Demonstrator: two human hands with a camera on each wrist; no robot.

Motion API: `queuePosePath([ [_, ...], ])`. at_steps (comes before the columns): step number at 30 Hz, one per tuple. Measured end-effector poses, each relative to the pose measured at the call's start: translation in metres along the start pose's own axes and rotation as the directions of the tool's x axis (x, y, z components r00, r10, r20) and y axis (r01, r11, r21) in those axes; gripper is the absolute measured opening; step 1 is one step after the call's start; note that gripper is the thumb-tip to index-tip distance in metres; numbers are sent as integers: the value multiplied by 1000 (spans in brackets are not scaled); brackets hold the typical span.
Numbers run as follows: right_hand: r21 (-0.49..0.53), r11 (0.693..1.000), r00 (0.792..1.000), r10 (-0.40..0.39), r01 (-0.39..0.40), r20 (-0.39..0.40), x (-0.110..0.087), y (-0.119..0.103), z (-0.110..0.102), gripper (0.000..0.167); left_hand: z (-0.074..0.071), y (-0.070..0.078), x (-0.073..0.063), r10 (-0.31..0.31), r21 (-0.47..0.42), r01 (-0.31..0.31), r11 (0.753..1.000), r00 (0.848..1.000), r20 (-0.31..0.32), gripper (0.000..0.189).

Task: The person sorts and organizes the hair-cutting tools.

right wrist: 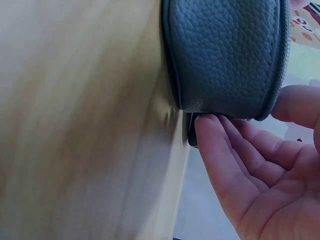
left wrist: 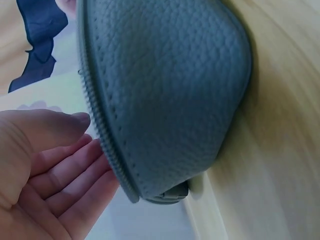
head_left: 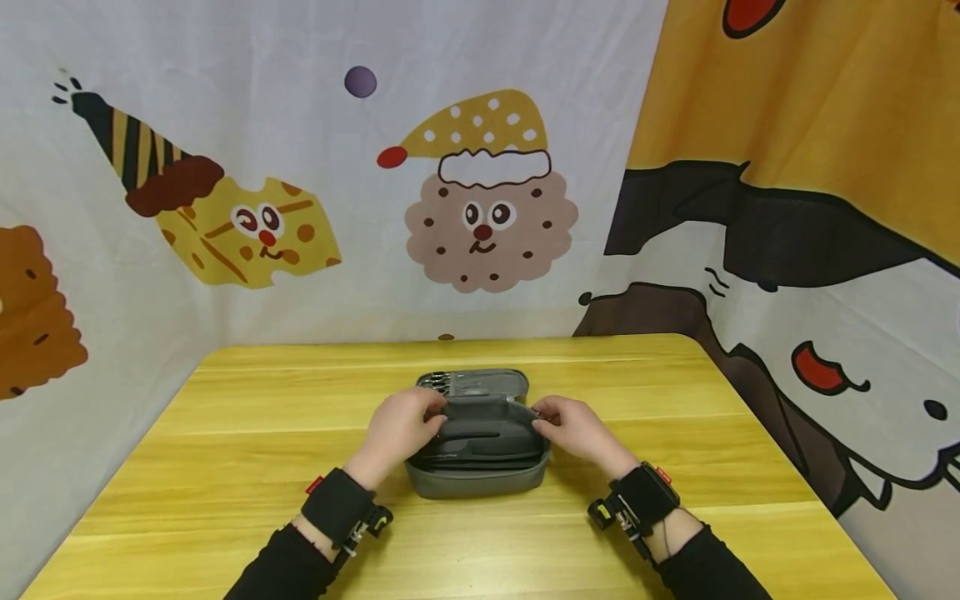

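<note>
A grey pebbled-leather zippered case (head_left: 477, 485) sits unzipped on the table, its lid (head_left: 491, 382) laid back behind it. Metal tools with looped handles (head_left: 435, 382) show at the lid's left side. Inside the case is a dark grey divider (head_left: 480, 425) with a slot across it. At the left rim my left hand (head_left: 405, 421) has its thumb and fingers bent over the edge; its fingertips are partly hidden behind the zipper (left wrist: 102, 120) in the left wrist view. My right hand (head_left: 573, 423) grips the back right corner, thumb at the rim and fingers behind the case.
The case stands near the middle of a wood-grain table (head_left: 262, 467). Behind and beside the table hangs a cartoon-printed cloth (head_left: 300, 150). Each wrist wears a black band (head_left: 339, 508) with a small camera.
</note>
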State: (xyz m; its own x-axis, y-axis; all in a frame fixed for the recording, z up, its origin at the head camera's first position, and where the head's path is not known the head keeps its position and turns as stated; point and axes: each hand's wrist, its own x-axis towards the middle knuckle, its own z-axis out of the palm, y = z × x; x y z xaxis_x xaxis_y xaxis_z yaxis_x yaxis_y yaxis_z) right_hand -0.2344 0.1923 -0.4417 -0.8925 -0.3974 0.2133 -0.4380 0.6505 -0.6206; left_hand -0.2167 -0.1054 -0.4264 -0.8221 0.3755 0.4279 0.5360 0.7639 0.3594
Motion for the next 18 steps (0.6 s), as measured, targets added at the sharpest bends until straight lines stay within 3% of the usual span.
queuePosePath([
  [7,43,989,990,138,-139,18,7,2,-5,37,-6,-5,2,-84,-72,82,994,996,-24,17],
  [18,235,945,973,216,-229,81,17,6,-9,42,-8,-29,4,-210,-163,197,967,976,-64,15],
])
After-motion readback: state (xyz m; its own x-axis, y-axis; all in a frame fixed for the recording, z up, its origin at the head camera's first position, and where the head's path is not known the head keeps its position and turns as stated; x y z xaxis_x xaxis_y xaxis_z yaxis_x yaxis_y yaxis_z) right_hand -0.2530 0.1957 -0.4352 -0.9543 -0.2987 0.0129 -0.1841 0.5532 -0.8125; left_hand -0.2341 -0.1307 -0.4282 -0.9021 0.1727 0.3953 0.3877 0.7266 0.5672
